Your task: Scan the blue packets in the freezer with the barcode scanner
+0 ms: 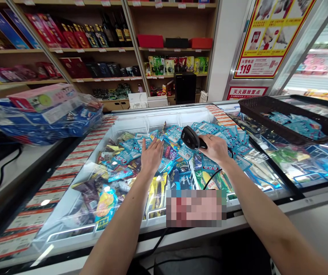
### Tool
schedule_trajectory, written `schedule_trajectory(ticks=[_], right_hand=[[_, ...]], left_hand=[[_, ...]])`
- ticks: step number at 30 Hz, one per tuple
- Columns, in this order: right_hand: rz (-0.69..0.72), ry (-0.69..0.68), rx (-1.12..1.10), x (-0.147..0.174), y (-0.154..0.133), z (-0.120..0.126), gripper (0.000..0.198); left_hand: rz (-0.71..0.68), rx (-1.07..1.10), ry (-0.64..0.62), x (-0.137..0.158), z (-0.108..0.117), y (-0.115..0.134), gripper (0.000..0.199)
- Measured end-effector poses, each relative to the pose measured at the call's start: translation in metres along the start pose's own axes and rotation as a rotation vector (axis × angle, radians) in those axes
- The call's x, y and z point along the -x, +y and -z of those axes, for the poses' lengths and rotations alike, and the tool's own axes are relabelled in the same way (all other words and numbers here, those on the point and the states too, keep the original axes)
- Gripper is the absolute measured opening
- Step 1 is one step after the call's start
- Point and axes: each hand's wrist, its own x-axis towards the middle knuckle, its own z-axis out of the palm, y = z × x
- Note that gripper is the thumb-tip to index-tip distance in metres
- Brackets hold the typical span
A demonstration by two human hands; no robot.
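My right hand (pixel 215 148) grips a black handheld barcode scanner (pixel 190 137) by its handle, its head pointing left and its cord trailing down towards the front edge. Stretched out with fingers extended, my left hand (pixel 151 157) is over the small blue packets (pixel 127 156) and seems to hold nothing; whether it touches them I cannot tell. Many such packets lie spread across the glass top of a chest freezer (pixel 135 123), around and beyond both hands. Wrapped ice creams (pixel 106 204) show through the glass.
At the right, a dark basket (pixel 255 109) with more blue packets rests on the freezer. Plastic-wrapped boxes (pixel 46 110) are stacked at the left. Price labels (pixel 57 183) line the freezer's left side. Stocked shelves (pixel 92 49) stand behind. A pixelated patch covers part of the front edge.
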Motion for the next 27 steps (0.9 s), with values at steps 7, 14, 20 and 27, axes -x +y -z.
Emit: schedule_trajectory(ticks=[7, 14, 20, 27], right_hand=[[-0.008, -0.011, 0.006, 0.0, 0.001, -0.001, 0.032], [-0.04, -0.018, -0.006, -0.001, 0.003, 0.0, 0.032], [-0.017, -0.008, -0.002, -0.001, 0.002, 0.0, 0.031], [-0.013, 0.005, -0.004, -0.001, 0.001, -0.001, 0.03]], left_hand=[[0.056, 0.077, -0.013, -0.012, 0.001, 0.015, 0.04], [0.184, 0.173, -0.132, -0.05, -0.013, 0.02, 0.05], [0.264, 0.182, -0.147, -0.066, -0.038, 0.024, 0.05], [0.28, 0.255, -0.074, -0.062, -0.05, 0.017, 0.056]])
